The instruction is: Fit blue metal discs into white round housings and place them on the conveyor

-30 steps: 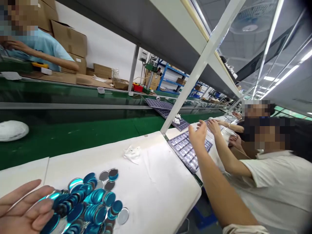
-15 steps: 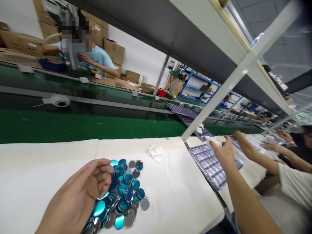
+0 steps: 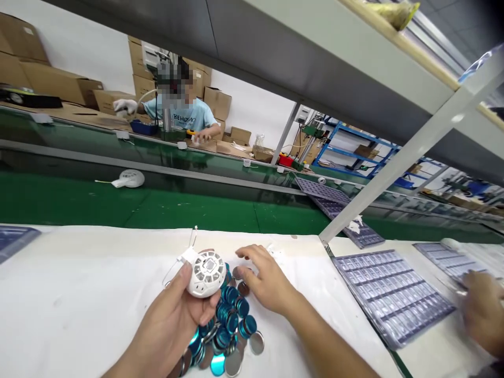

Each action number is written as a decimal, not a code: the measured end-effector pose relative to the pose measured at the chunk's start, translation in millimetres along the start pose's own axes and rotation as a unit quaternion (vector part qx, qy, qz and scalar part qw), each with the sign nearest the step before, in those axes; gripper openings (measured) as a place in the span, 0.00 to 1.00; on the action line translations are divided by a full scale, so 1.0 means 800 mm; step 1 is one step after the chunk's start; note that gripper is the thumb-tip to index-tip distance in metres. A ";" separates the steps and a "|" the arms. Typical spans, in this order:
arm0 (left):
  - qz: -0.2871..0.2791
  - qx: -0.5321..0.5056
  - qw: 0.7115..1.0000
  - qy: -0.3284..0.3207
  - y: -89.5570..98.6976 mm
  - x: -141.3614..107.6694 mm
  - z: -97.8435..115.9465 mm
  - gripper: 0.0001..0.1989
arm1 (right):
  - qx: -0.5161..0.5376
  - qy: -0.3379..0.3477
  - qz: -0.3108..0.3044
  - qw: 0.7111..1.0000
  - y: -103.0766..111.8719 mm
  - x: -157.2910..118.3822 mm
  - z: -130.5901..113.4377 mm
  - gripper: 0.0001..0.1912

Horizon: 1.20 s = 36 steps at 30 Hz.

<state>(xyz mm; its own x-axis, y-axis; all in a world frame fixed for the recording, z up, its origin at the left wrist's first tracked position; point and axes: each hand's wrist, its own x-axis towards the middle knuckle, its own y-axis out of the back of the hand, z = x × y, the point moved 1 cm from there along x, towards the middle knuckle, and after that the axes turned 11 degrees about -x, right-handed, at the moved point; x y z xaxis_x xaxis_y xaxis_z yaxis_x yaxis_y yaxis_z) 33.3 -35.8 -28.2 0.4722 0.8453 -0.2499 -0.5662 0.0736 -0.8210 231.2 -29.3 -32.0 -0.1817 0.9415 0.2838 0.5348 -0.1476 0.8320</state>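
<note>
My left hand (image 3: 169, 320) holds a round white plastic housing (image 3: 207, 273) with a grille-like face and a thin wire looped off its side. Below it lies a loose pile of shiny blue and silver metal discs (image 3: 232, 320), partly hidden by both hands. My right hand (image 3: 263, 275) is spread open, its fingertips at the pile's upper edge, holding nothing. Both hands are over the white-covered bench (image 3: 79, 283).
A clear tray of small blue-grey parts (image 3: 394, 296) lies right of the pile, and a co-worker's hand (image 3: 482, 310) works beyond it. A green conveyor belt (image 3: 189, 210) runs behind the bench, carrying several trays and a white housing (image 3: 128, 178). A white diagonal post (image 3: 394, 157) crosses above.
The white housing, at my right hand by the tray earlier, is now in my left hand. My right hand has moved left to the disc pile. The view has swung left.
</note>
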 end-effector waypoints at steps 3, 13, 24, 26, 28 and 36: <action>0.031 0.005 1.000 0.000 0.004 0.005 0.000 0.21 | -0.063 0.009 -0.043 0.997 -0.005 0.000 0.016 0.12; 0.056 0.082 0.995 -0.024 -0.012 -0.001 0.000 0.29 | -0.031 0.038 0.005 0.999 -0.016 0.000 0.020 0.11; 0.055 0.189 0.979 -0.059 -0.006 -0.005 -0.011 0.25 | 0.304 -0.072 -0.014 0.950 0.023 -0.044 -0.036 0.10; 0.070 0.221 0.971 -0.052 -0.010 -0.008 -0.011 0.24 | 0.336 -0.082 -0.049 0.937 0.022 -0.054 -0.045 0.10; 0.086 0.251 0.962 -0.059 -0.014 -0.010 -0.010 0.23 | 0.300 -0.078 -0.055 0.949 0.019 -0.059 -0.050 0.08; 0.138 0.310 0.930 -0.141 -0.023 -0.014 -0.012 0.21 | 0.154 0.012 0.047 0.987 0.014 -0.045 -0.056 0.09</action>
<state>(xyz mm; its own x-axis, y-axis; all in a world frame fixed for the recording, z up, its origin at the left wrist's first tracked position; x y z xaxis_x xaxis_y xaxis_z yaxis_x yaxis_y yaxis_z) 44.9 -51.8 -14.9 0.1048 0.9762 -0.1900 -0.9614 0.0506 -0.2705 206.8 -78.4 -11.8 -0.1368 0.9196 0.3684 0.7749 -0.1323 0.6180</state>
